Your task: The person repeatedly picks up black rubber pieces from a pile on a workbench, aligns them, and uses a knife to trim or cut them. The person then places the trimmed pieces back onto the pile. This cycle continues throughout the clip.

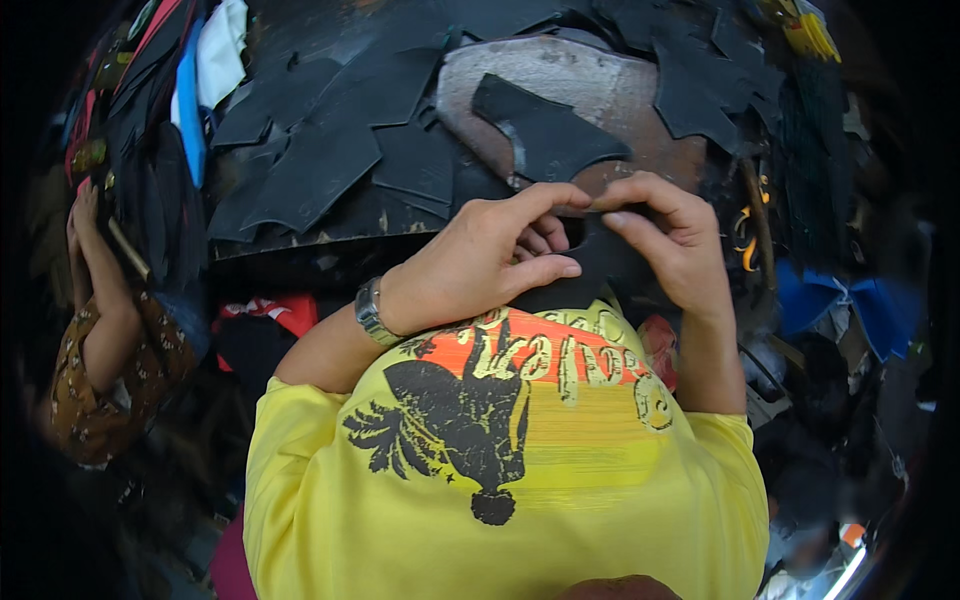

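Observation:
Close in front of my chest, both hands meet at the upper edge of a black cut piece [610,262] that looks like leather or thin foam sheet. My left hand [505,245], with a metal watch on its wrist, has its index finger at that edge and its thumb along the piece's left side. The thumb and index finger of my right hand [665,230] pinch the same edge. What lies exactly between the fingertips is too small to make out. Just beyond, another black cut piece [545,130] with curved sides lies on a worn grey-brown board [625,85].
Many black cut pieces [320,170] overlap across the bench on the left and far side. Blue and white material [215,60] stands at the far left. A person in a patterned brown top [125,360] is at left. Blue material [850,305] lies at right.

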A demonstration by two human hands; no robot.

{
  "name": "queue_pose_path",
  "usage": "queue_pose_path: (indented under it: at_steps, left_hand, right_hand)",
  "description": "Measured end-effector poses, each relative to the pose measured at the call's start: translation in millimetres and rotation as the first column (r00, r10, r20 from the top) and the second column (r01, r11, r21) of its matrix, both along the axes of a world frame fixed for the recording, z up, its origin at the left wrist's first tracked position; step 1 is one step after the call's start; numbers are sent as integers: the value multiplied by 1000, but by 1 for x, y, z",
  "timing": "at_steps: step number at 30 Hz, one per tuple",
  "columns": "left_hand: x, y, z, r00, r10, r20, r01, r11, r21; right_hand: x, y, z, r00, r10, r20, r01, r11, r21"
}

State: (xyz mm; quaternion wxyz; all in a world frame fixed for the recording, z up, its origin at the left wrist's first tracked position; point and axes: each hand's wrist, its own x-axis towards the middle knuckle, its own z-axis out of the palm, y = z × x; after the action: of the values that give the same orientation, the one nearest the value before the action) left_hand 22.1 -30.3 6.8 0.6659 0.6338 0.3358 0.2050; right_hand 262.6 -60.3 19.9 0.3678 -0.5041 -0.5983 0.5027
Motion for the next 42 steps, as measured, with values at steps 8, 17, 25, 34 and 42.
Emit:
queue_pose_path:
  at_steps: [8,17,25,34,42]
  left_hand:
    - [-17,15,4,1000,-18,10,17,999,51]
    - [-29,18,4,1000,9,-22,-5,981,193]
    - [-18,10,-4,990,128,51,-131,991,42]
    - [-15,12,-18,950,274,153,-263,961,-89]
    - [-4,12,-5,936,353,16,-336,876,345]
  right_hand:
    - [1,31,-7,877,-308,368,230,943,240]
    - [-4,24,-41,924,-295,243,246,946,212]
    - [60,38,-18,929,-368,39,370,926,-68]
    - [45,15,15,947,-306,92,315,943,-105]
    - [7,-1,-8,915,-249,316,180,956,231]
